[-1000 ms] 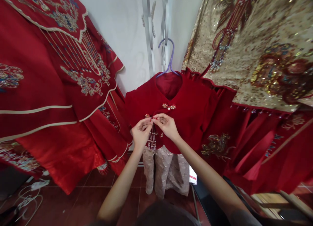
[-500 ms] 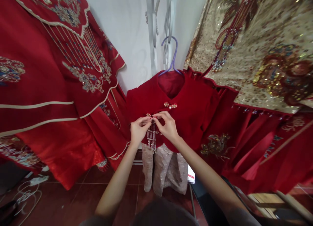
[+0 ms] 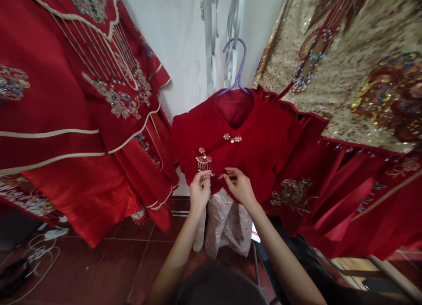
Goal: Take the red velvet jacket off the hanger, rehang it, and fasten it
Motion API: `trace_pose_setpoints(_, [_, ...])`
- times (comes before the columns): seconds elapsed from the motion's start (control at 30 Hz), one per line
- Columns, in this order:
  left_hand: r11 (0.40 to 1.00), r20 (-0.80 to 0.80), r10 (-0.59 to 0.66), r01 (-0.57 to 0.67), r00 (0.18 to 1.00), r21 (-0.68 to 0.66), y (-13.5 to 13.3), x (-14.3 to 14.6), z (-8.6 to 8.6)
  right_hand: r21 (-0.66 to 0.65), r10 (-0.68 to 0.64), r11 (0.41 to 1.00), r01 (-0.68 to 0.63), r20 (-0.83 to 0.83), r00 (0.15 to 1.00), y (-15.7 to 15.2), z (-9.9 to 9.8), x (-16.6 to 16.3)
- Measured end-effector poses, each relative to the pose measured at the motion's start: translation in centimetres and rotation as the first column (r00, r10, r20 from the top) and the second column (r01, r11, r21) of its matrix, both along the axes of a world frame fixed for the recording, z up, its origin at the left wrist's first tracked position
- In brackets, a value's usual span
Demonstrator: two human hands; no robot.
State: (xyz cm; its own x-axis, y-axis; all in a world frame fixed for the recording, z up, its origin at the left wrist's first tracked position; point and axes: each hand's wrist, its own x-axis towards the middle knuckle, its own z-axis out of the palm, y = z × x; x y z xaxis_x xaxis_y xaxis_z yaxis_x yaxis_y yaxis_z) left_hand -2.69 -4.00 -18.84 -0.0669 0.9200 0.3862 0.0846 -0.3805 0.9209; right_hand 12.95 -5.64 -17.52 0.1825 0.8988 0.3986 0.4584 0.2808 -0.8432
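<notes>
A short red velvet jacket hangs in front of me on a purple hanger. Its neck fastener of beads and pearls is closed. Lower left on the jacket front sits a jewelled brooch with hanging bead tassels. My left hand is closed over the tassel ends, beside the jacket's lower edge; what its fingertips hold is hidden. To the right, my right hand pinches a small beaded button at the hem between thumb and forefinger. A gap separates the two hands.
Pale shiny trousers hang beneath the jacket. Red embroidered garments hang at left; a gold sequinned garment and red skirts hang at right. A white metal rack stands behind. White cables lie on the tiled floor.
Both hands have moved down from the brooch to the jacket's lower edge and come apart. The brooch is now uncovered. The view has shifted slightly.
</notes>
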Motion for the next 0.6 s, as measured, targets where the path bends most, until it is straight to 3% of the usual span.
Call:
trace_pose_setpoints(0.17, [0.999, -0.045, 0.032, -0.030, 0.998, 0.037, -0.7, 1.8, -2.0, 0.040, -0.020, 0.999, 0.017, 0.077, 0.997, 0.9, -1.3, -1.0])
trace_pose_setpoints(0.4, [0.990, 0.102, -0.017, 0.031, 0.995, -0.138, -1.0, 2.0, -3.4, 0.022, 0.106, 0.994, -0.105, -0.051, 0.993, 1.0, -1.1, -1.9])
trace_pose_setpoints(0.5, [0.978, 0.223, -0.013, 0.059, 0.975, -0.199, -1.0, 2.0, -3.4, -0.005, 0.160, 0.987, -0.162, -0.105, 0.981, 0.7, -1.3, -1.5])
trace_pose_setpoints(0.6, [0.942, 0.360, -0.078, 0.186, 0.930, -0.278, -1.2, 2.1, -2.5, -0.010, 0.125, 0.992, -0.126, -0.076, 0.989, 0.5, -1.5, -0.2])
